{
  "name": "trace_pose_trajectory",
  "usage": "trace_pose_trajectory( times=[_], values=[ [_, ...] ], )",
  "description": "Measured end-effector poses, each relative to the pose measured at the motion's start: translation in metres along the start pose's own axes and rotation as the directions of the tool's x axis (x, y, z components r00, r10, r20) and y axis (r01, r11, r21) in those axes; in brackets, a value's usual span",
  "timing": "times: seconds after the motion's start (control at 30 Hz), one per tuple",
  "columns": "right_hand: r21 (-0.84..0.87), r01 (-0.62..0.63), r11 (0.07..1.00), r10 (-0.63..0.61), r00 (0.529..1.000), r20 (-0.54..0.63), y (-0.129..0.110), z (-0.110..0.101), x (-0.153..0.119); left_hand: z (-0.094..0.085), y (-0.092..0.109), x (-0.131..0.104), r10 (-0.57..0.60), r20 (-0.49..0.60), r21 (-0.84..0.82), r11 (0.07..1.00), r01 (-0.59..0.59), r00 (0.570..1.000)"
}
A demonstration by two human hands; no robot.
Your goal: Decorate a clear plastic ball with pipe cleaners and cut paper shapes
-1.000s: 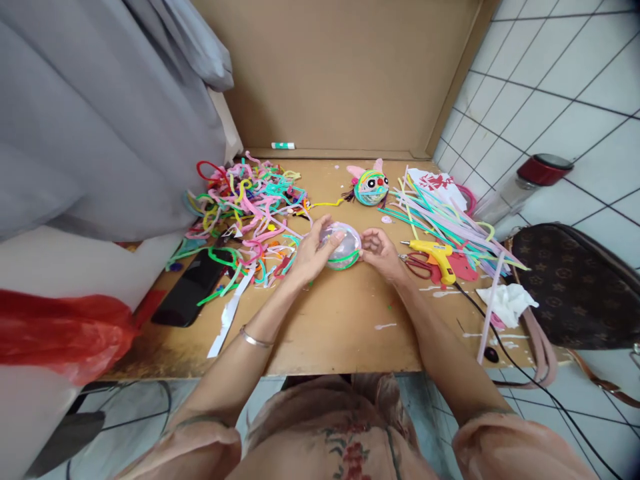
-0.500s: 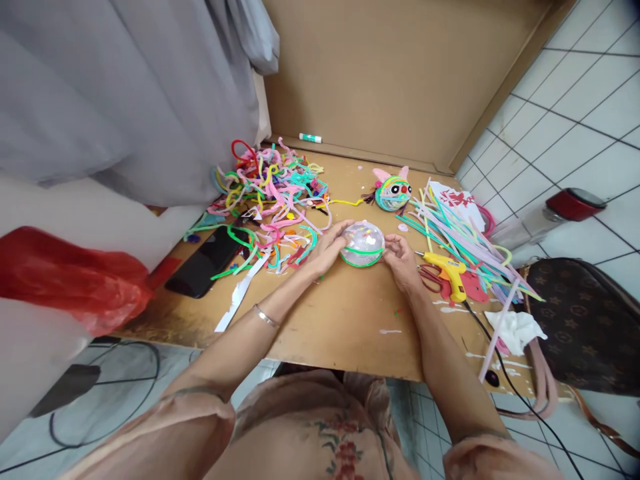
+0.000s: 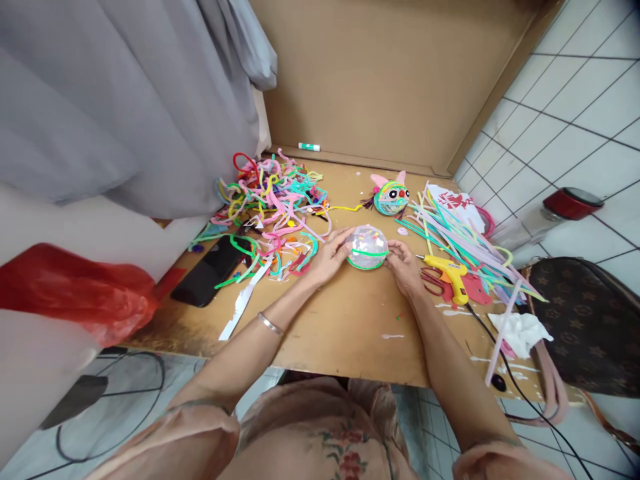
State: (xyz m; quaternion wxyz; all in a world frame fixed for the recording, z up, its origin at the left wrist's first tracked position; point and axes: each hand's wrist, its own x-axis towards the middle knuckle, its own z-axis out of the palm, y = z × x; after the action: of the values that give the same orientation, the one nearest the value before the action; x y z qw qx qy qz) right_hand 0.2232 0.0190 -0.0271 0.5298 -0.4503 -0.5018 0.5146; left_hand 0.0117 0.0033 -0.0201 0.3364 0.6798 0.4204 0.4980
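Note:
A clear round ball (image 3: 367, 243) with green strips around it and small coloured bits showing through is held just above the table between both hands. My left hand (image 3: 330, 257) grips its left side, thumb at the front. On the right side, my right hand (image 3: 401, 265) holds the edge with fingertips and thumb. Behind it sits a finished-looking round figure (image 3: 391, 199) with pink ears, eyes, a red nose and yellow and teal bands. A yellow glue gun (image 3: 449, 277) lies to the right of my right hand, beside red-handled scissors (image 3: 433, 280).
Tangled pipe cleaners (image 3: 273, 193) and a black phone (image 3: 207, 273) cover the table's left side. Straight pipe cleaners (image 3: 460, 233), a crumpled tissue (image 3: 520, 333), a brown bag (image 3: 580, 320) and a red-lidded bottle (image 3: 570, 203) are at right. A glue stick (image 3: 309, 147) lies at the back.
The ball is tilted slightly differently, its green strip now slanting less, and both hands have shifted a little around it. The whole view has moved slightly.

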Motion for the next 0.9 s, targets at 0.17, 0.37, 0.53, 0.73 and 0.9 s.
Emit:
trace_pose_trajectory(
  times=[0.17, 0.37, 0.53, 0.73, 0.9],
  values=[
    [0.029, 0.031, 0.999, -0.030, 0.999, -0.038, 0.0036, -0.0002, 0.0014, 0.0004, -0.0003, -0.0022, -0.008, 0.018, 0.138, 0.990, 0.006, 1.000],
    [0.040, 0.026, 0.999, -0.024, 0.999, -0.031, 0.0023, -0.0003, 0.0016, 0.0013, -0.0021, -0.0024, 0.010, 0.002, 0.123, 0.992, -0.010, 1.000],
    [0.046, 0.009, 0.999, -0.007, 0.999, -0.034, 0.0024, -0.0016, 0.0015, 0.0032, -0.0022, -0.0019, -0.042, -0.031, 0.022, 0.999, 0.043, 0.999],
    [0.061, 0.028, 0.998, -0.026, 0.999, -0.019, 0.0046, -0.0033, 0.0010, 0.0035, -0.0045, 0.0022, -0.058, -0.042, -0.024, 0.998, 0.057, 0.997],
    [0.101, 0.023, 0.995, -0.021, 1.000, -0.019, 0.0054, -0.0026, -0.0008, 0.0011, -0.0035, 0.0039, -0.044, -0.033, -0.054, 0.998, 0.042, 0.999]
  ],
)
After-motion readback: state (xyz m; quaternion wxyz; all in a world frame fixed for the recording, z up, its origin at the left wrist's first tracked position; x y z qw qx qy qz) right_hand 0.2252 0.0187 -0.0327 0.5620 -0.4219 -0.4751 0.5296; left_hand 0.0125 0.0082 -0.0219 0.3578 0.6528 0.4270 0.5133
